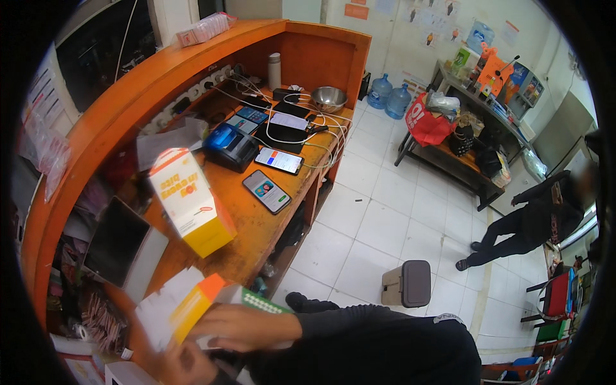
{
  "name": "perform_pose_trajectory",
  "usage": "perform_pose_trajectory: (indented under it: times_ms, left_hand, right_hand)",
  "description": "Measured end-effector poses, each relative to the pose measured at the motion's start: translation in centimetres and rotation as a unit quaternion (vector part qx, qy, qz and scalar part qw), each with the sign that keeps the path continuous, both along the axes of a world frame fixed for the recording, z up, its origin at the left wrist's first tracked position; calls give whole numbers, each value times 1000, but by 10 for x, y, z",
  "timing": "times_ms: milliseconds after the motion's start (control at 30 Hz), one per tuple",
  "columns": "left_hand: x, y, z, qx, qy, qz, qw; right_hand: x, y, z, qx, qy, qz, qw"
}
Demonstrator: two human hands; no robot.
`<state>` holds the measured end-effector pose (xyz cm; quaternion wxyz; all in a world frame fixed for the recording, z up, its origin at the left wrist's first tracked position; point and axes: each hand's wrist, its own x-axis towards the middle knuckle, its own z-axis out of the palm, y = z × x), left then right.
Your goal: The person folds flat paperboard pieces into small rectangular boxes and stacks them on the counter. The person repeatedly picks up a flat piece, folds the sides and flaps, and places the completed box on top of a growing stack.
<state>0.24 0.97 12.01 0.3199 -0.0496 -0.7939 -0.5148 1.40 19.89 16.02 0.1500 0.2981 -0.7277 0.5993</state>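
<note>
Folding carton (pixel 192 309), white with orange and yellow, is well on the near side of the blue-and-black receipt printer (pixel 231 146), between the hands, white flap sticking up. Right hand (pixel 247 326) lies across it, fingers together and bent over, presumably to steady the panel; can't tell if they pinch. Left hand (pixel 188 367), blurred, is at its near edge, fingers look curled; pinch or no pinch, can't tell. Green panel with white dots (pixel 260 300) shows past the right hand; can't tell if same carton.

Second carton (pixel 192 202) stands on the wooden counter (pixel 247 221) just on the near side of the printer, on its yellow end, probably to save space. Two smartphones, one nearer (pixel 266 191), one farther (pixel 280 160), lie face up right of the printer, likely so screens can be read. Steel bowl (pixel 329 97) is farther off, beyond the printer.

Writing: big orange and yellow lettering on the standing carton's white face, small red mark lower down; white lettering on a red bag (pixel 430 133) well beyond the printer. Phone text mostly too small.
</note>
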Motion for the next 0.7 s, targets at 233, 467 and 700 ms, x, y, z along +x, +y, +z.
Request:
perform_pose_trajectory:
  times_ms: [233,467,700]
  left_hand:
    - [-13,-34,-4,13,29,-4,999]
    - [4,-6,20,-74,7,-38,997]
    - [21,27,31,160,-66,-191,966]
  right_hand:
    - [0,19,15,-90,85,-203,971]
    - [-11,23,7,-46,179,-213,959]
    - [-8,13,2,59,218,-184,957]
